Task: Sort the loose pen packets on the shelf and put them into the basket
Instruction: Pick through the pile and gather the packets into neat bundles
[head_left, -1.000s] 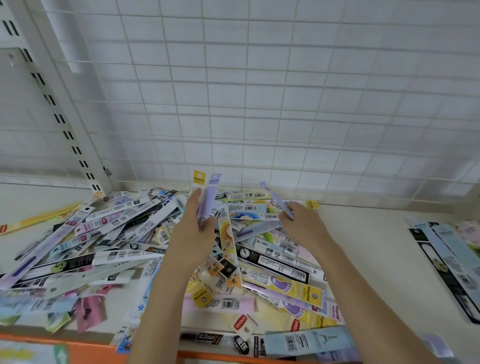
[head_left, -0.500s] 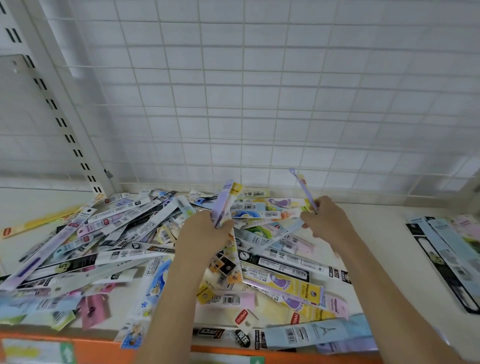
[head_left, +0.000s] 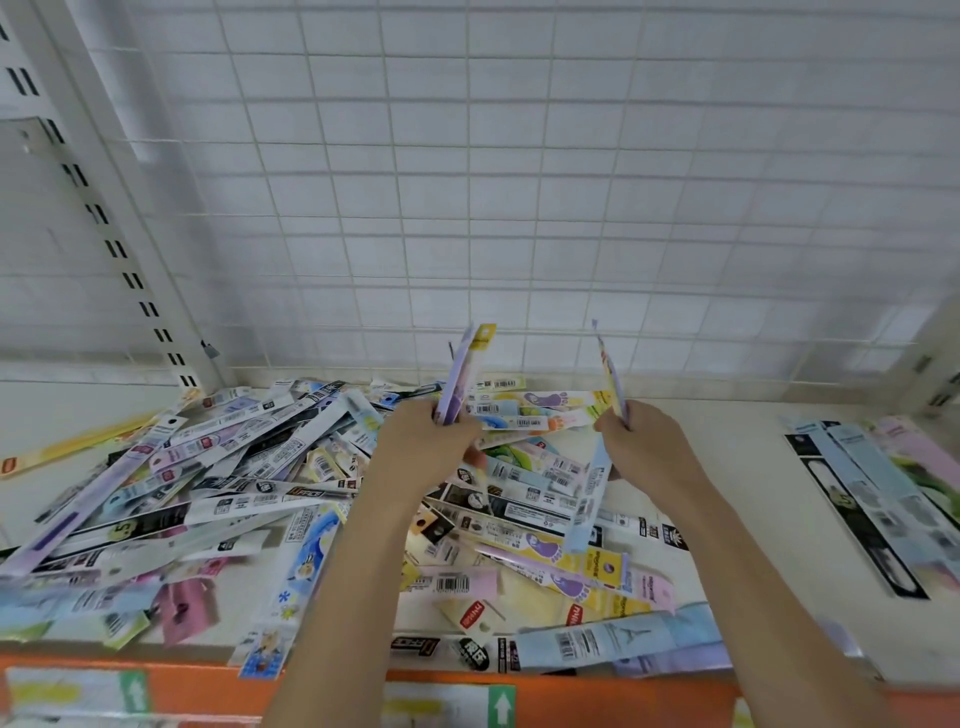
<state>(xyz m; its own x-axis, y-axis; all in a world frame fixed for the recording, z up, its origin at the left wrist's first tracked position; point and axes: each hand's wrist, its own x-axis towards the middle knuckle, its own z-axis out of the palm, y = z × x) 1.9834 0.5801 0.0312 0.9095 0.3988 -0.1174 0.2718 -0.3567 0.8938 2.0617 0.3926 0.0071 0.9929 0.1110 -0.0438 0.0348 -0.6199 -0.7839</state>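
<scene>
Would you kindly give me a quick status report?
Left hand grips purple packets. Right hand grips one packet. Loose pile remains on shelf. Basket unseen.

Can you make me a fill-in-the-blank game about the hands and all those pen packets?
1. The left hand grips purple packets with a ____ tag on top.
2. The right hand holds up one thin packet, so both hands are ____ the pile of packets.
3. The front edge of the shelf is coloured ____.

Missing words: yellow; above; orange
</scene>
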